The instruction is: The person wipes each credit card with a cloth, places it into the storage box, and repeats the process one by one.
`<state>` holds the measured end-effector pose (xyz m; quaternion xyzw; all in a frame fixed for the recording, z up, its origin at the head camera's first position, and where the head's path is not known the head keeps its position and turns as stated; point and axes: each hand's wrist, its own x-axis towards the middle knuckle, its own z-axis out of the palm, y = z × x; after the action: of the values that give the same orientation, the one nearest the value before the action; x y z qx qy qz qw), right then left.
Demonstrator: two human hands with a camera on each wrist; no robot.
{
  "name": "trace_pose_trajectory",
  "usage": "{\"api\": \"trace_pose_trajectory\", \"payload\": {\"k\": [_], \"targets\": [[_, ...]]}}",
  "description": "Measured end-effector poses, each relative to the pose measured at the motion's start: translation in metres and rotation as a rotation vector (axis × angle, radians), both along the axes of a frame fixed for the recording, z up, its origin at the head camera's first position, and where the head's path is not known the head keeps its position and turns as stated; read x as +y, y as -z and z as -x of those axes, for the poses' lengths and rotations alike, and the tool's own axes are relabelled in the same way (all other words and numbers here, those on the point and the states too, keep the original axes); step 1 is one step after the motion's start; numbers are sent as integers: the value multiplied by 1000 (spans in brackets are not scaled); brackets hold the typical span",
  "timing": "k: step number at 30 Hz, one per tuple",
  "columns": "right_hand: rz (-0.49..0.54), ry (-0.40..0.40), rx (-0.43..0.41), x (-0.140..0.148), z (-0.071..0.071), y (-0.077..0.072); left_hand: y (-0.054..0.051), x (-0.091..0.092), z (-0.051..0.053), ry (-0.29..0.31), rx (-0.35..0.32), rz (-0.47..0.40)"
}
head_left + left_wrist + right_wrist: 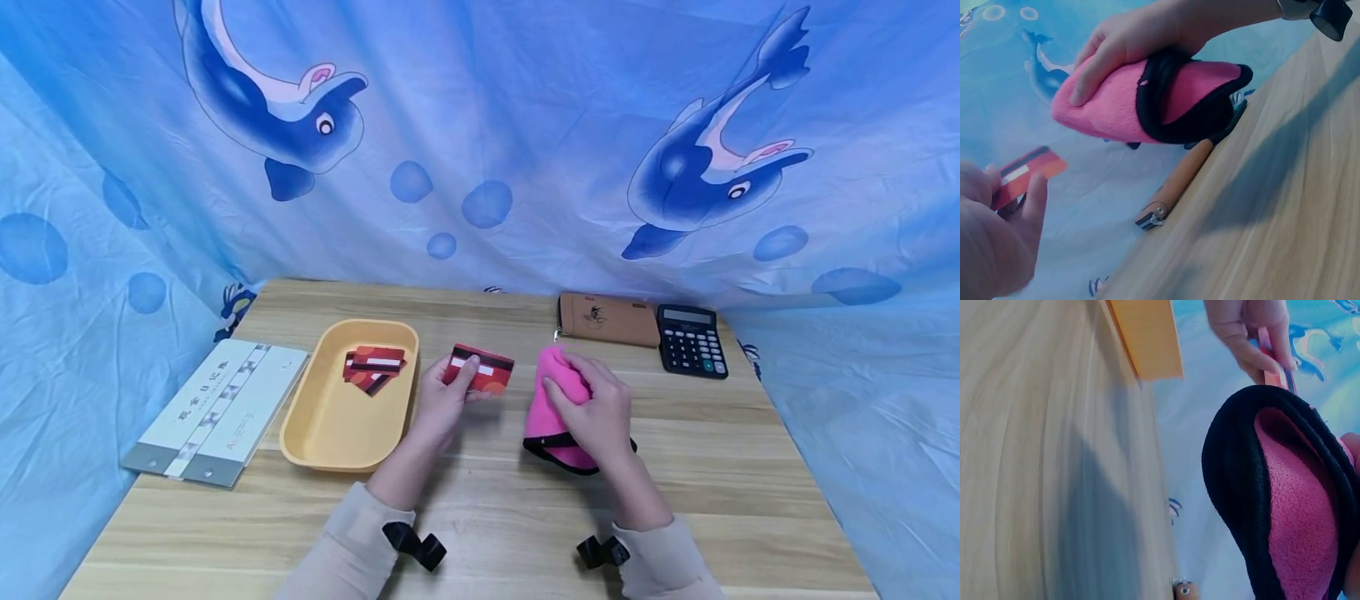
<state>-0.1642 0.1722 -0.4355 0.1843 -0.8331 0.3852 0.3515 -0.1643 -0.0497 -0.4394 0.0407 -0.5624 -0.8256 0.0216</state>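
Between thumb and fingers, my left hand (442,398) pinches a red card (491,372) with a dark stripe and a white strip, held above the table. My right hand (600,408) grips a pink fleece piece with black edging (542,412), which looks like a folded hat or pouch. In the right wrist view, the black-rimmed opening of the pink fleece piece (1300,512) gapes and shows its pink lining. Several similar red cards (375,367) lie overlapped in a yellow tray (348,450) left of my left hand.
A white and grey ledger folder (217,408) lies left of the tray. Toward the back right are a brown zip wallet (611,319) and a black calculator (692,342). A blue dolphin-print curtain (495,125) hangs behind the wooden table (487,533).
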Motion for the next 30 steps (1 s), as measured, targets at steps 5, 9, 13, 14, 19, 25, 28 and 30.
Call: {"api": "trace_pose_trajectory", "payload": {"k": [5, 9, 13, 14, 19, 25, 28, 30], "targets": [[1, -25, -17, -5, -3, -5, 3, 2, 1, -101, -24, 62], [10, -26, -15, -5, -4, -7, 5, 3, 3, -106, 9, 11], [17, -32, 0, -6, -4, -9, 3, 2, 3, -41, 44, -15], [17, -35, 2, -7, -4, -10, 3, 1, 3, -29, 46, -12], [2, -44, 19, -11, -2, -10, 1, 4, 2, -17, -1, 6], [-16, 10, 55, -16, 4, -10, 3, 12, -4, 84, -26, -6], [-44, 63, 76, -20, 4, -12, 3, 16, -6, 132, 4, 9], [-81, 91, 90, -24, 3, -13, 3, 17, -7, 155, 26, 28]]}}
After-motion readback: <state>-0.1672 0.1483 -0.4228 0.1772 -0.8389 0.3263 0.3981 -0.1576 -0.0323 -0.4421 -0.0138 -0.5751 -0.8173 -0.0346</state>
